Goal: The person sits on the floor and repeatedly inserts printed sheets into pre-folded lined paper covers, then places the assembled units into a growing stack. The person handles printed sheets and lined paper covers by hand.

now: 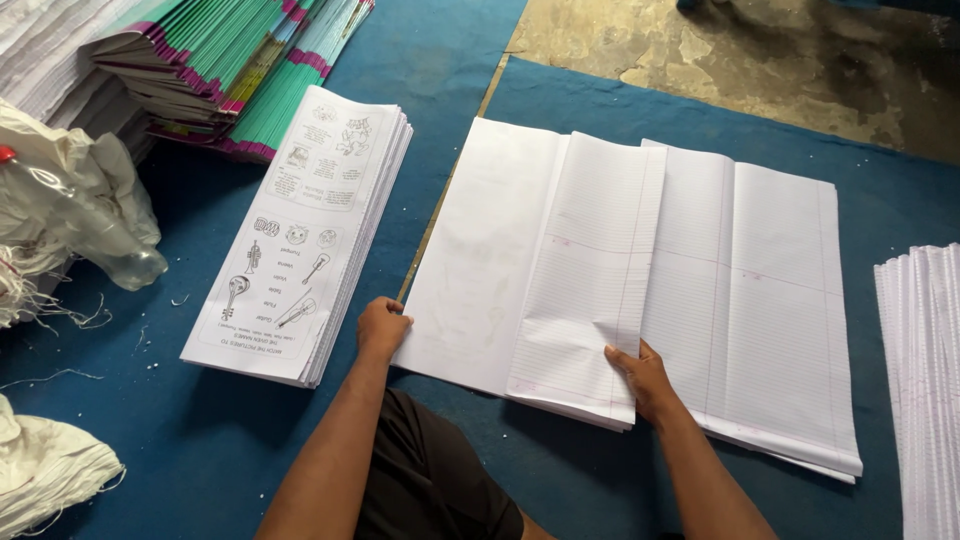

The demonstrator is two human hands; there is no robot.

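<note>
Fingers of the left hand [382, 327] curl over the lower left edge of the folded white sheet [480, 260], gripping it at frame centre. Right hand [645, 378] pinches the lower corner of the ruled sheet bundle [590, 280], thumb on top, fingers underneath. Bundle lies half over the ruled paper stack [770, 300] on the blue mat [200, 430], centre right. Printed picture-sheet stack [300, 240] sits just left of the left hand. Green-and-pink notebook pile [230, 70] at upper left. Clear plastic bottle [110, 250] lies in crumpled white sacking [60, 170], contents can't tell. More ruled sheets [925, 390] at right edge.
</note>
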